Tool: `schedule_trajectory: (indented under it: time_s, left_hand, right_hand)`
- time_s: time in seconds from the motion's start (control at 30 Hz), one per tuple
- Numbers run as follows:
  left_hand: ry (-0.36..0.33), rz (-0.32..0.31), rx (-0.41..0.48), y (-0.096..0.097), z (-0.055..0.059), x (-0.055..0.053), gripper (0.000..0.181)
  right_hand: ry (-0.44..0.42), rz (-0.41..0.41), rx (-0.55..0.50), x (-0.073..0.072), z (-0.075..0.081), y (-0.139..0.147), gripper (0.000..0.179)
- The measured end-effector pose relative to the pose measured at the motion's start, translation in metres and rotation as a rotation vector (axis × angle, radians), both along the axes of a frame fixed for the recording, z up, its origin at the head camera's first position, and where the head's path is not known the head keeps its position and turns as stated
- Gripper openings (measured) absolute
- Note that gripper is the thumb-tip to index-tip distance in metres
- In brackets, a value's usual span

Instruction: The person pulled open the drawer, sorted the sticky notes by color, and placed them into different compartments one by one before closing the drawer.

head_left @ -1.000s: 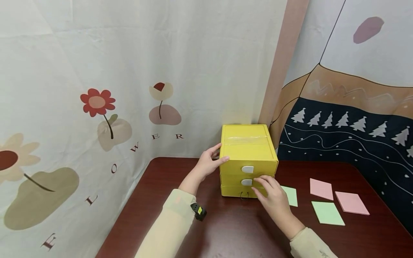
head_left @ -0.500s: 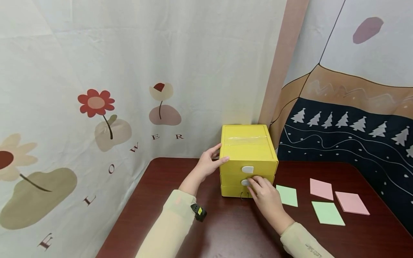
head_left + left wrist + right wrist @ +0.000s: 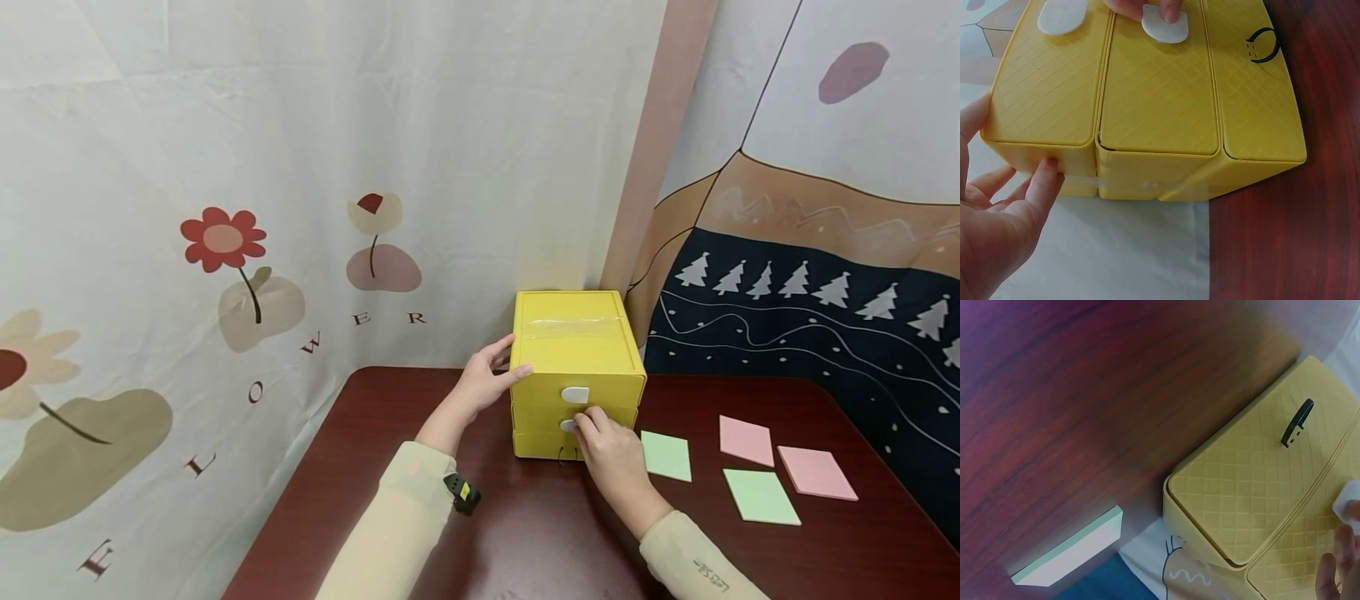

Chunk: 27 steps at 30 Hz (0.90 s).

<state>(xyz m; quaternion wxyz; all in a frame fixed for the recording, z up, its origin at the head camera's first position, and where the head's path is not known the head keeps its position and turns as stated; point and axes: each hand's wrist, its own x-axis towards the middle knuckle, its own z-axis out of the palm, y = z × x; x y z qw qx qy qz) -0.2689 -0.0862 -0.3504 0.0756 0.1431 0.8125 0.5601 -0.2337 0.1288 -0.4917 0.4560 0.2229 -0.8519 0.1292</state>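
A yellow three-drawer storage box [image 3: 577,350] stands on the table against the curtain. My left hand [image 3: 483,379] rests on its upper left side, the thumb by the front edge and fairly straight fingers against the side wall. At the middle drawer, my right hand [image 3: 611,450] pinches the white pull tab [image 3: 1166,30] between thumb and fingers. The top drawer has a similar white tab [image 3: 576,395]. A thin black loop [image 3: 1266,47] is fixed on the bottom drawer's front. All the drawers look closed.
On the dark red wooden table [image 3: 517,533], green sticky-note pads [image 3: 762,497] and pink sticky-note pads [image 3: 817,472] lie right of the box. One green pad [image 3: 666,456] is close to the right hand. A printed curtain [image 3: 450,167] hangs behind.
My right hand has moved left from beside the middle drawer's tab and has taken hold of it. The left hand and the box have stayed where they were.
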Motion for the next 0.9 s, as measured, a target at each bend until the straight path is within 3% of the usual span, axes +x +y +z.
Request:
schedule_trajectory:
  time_s: [0.23,0.33,0.7,0.9]
  left_hand:
    - [0.004,0.010,0.016,-0.002,-0.027,-0.023,0.073]
    - [0.021,0.016,0.025,-0.002,-0.033,-0.026,0.073]
    - [0.026,0.036,0.025,-0.002,-0.034,-0.027,0.074]
    - [0.025,0.024,0.030,-0.003,-0.036,-0.028,0.073]
  right_hand:
    - [0.011,-0.011,-0.005,-0.002,-0.003,0.000,0.017]
    - [0.008,-0.009,-0.011,-0.002,-0.003,0.000,0.015]
    - [-0.091,0.032,-0.051,0.006,-0.001,0.001,0.011]
    - [-0.102,0.053,-0.062,0.010,-0.002,0.002,0.013]
